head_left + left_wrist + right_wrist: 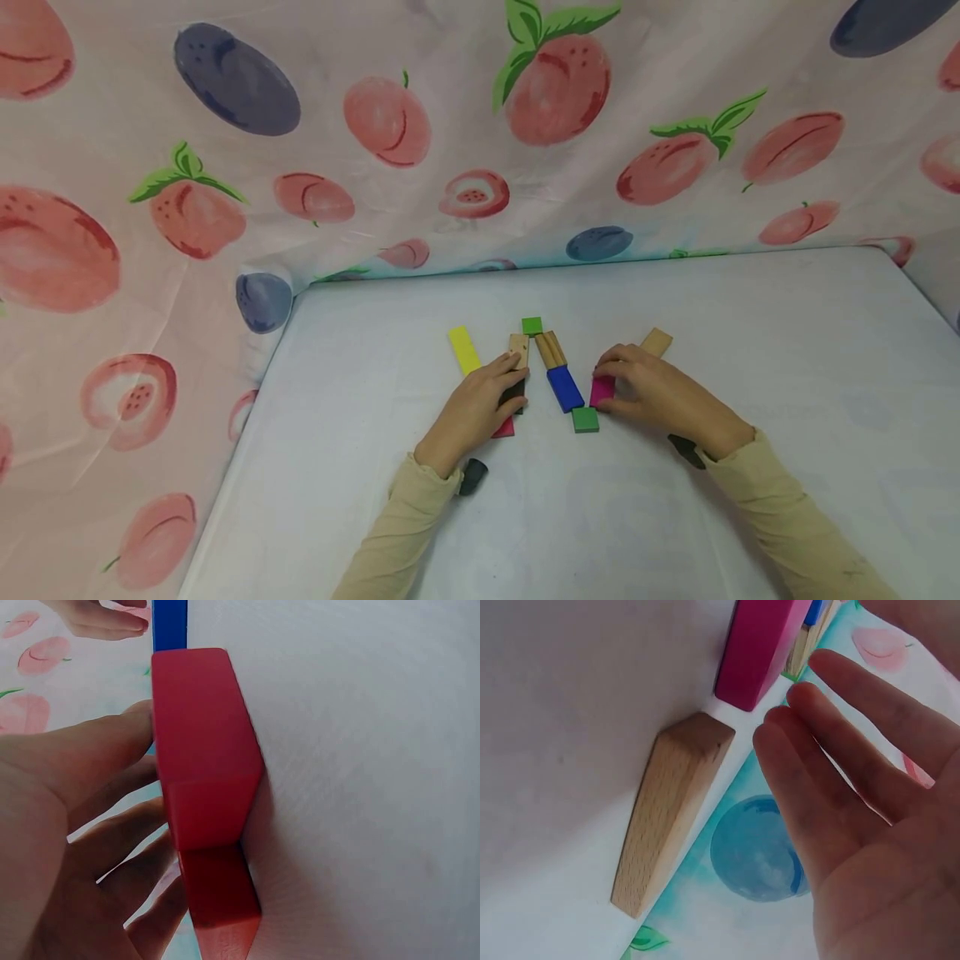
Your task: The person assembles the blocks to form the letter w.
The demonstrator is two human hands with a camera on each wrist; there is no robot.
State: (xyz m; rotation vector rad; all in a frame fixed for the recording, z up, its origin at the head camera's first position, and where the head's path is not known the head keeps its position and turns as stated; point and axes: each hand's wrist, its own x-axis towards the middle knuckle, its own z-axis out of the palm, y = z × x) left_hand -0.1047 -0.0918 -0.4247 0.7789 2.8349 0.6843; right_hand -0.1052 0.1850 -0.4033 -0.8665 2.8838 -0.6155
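My left hand [472,408] lies over a dark block [514,392], its fingers reaching towards a plain wooden block [519,346]. In the left wrist view, its extended fingers stand behind a crimson block [202,720] and a second red block [221,889]; contact with them is unclear. My right hand [660,396] is beside a magenta block [602,390], thumb and forefinger near its two ends. The right wrist view shows straight fingers close to the magenta block [761,652], without a visible grip. Another wooden block [667,810] lies next to that hand.
Between the hands lie a blue block [565,389], narrow wooden pieces [551,349] and two green blocks, one far [532,325] and one near [585,419]. A yellow block [464,349] lies left. Fruit-printed cloth [420,192] rises behind the white table [570,517].
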